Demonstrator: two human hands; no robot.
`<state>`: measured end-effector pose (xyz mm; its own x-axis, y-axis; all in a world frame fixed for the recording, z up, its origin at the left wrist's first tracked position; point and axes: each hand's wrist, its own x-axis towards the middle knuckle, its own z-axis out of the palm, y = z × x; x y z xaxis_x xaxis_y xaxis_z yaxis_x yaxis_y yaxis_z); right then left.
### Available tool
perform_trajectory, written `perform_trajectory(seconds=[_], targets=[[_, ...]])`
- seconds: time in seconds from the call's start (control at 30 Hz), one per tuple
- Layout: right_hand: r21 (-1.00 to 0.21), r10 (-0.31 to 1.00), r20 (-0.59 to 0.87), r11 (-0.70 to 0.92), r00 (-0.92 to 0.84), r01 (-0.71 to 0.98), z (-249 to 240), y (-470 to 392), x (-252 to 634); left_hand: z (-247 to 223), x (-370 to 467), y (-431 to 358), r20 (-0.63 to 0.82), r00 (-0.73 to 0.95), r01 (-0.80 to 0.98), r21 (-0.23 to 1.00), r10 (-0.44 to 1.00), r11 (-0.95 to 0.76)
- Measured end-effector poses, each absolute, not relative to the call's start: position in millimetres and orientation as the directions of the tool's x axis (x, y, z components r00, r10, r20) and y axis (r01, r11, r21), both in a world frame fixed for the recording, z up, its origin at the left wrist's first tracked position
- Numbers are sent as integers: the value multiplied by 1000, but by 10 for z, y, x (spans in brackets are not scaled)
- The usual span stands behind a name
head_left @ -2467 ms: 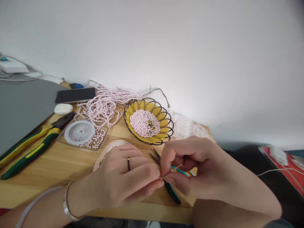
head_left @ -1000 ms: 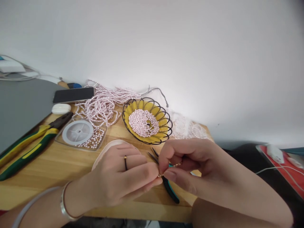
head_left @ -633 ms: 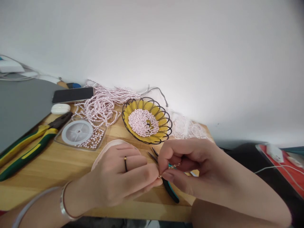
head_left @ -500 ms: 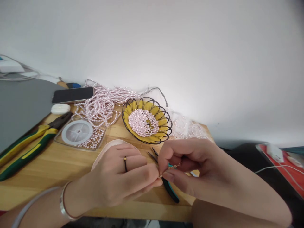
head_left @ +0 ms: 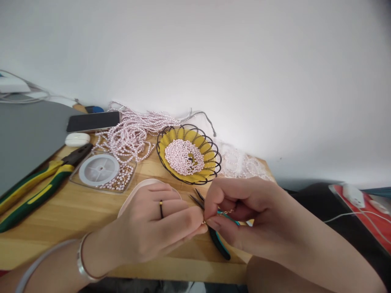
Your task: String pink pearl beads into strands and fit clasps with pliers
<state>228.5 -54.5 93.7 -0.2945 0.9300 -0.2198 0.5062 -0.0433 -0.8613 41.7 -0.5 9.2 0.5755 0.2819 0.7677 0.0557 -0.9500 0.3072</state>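
Note:
My left hand [head_left: 165,224] is closed in a pinch, its thumb and forefinger tips meeting my right hand [head_left: 244,211]. A thin gold chain [head_left: 226,212] runs through the curled fingers of the right hand, which pinches its end. Between the fingertips shows a tiny gold piece [head_left: 204,222]; its kind is too small to tell, and the left fingers are on it. Partly hidden under the right hand lie black and teal pliers [head_left: 218,244]. Beneath my left hand a pale pink tray or dish [head_left: 134,193] shows its rim.
A yellow basket [head_left: 210,156] of pink beads stands behind my hands. To its left are bead strands [head_left: 128,136], a clear box [head_left: 130,183] with a spool, large green-yellow pliers [head_left: 51,183], a white case [head_left: 77,139] and a phone [head_left: 93,121]. Bagged beads [head_left: 244,162] lie right.
Both hands stay nearly in place. The right fingertips have shifted slightly and close more over the tiny gold piece, which shows less now.

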Motion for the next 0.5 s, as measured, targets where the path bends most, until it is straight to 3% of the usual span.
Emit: perform_trajectory(seconds=[0.33, 0.5], targets=[[-871, 928, -228, -60, -294, 487, 931, -531, 2264, 86, 412, -16, 780, 556, 46, 315, 286, -948], [-856, 961, -178, -45, -213, 515, 883, -570, 2219, 79, 401, -13, 773, 560, 63, 319, 298, -946]])
